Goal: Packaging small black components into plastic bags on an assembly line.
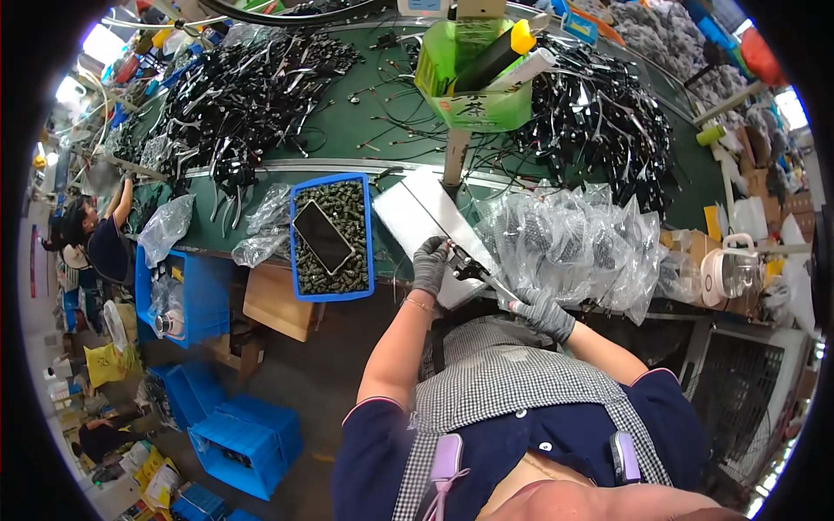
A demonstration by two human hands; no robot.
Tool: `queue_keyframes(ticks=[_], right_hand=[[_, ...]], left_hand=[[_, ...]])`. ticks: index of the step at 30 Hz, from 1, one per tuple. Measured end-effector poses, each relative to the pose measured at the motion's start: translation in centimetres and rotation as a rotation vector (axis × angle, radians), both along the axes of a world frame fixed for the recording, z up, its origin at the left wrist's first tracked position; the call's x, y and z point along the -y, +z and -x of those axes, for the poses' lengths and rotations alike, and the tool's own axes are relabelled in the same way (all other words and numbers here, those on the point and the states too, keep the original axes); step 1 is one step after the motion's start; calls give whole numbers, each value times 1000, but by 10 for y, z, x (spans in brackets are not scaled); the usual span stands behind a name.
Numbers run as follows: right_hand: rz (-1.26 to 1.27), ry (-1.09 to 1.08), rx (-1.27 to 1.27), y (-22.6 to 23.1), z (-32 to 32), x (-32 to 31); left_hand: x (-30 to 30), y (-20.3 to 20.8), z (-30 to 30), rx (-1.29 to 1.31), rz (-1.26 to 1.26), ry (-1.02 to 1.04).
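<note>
As black end of black-and-silver lever part (474, 270) is pinched by gloved left hand (430, 266) in head view, silver end is gripped by gloved right hand (546, 314); part is held between them, long axis slanted rightward toward wearer, near white block (405, 219) on green surface (340, 130).

Lever (472, 267), black upper-left, silver lower-right, aslant
</note>
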State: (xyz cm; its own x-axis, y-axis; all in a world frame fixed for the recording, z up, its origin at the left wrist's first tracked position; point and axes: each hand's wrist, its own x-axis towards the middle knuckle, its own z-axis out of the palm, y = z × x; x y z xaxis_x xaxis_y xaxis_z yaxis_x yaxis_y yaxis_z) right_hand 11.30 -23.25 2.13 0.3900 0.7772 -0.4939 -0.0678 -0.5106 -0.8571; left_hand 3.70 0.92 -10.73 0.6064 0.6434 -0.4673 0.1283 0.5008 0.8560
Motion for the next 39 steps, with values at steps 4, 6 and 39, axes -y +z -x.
queue_keyframes(ticks=[4,6,39], right_hand=[[26,278,351,15,2,-12],[149,421,463,21,2,-14],[60,-176,745,70,-3,70]], left_hand=[[-19,4,18,-46,60,64],[-20,21,22,-11,32,-53],[44,232,-75,693,-1508,-949]])
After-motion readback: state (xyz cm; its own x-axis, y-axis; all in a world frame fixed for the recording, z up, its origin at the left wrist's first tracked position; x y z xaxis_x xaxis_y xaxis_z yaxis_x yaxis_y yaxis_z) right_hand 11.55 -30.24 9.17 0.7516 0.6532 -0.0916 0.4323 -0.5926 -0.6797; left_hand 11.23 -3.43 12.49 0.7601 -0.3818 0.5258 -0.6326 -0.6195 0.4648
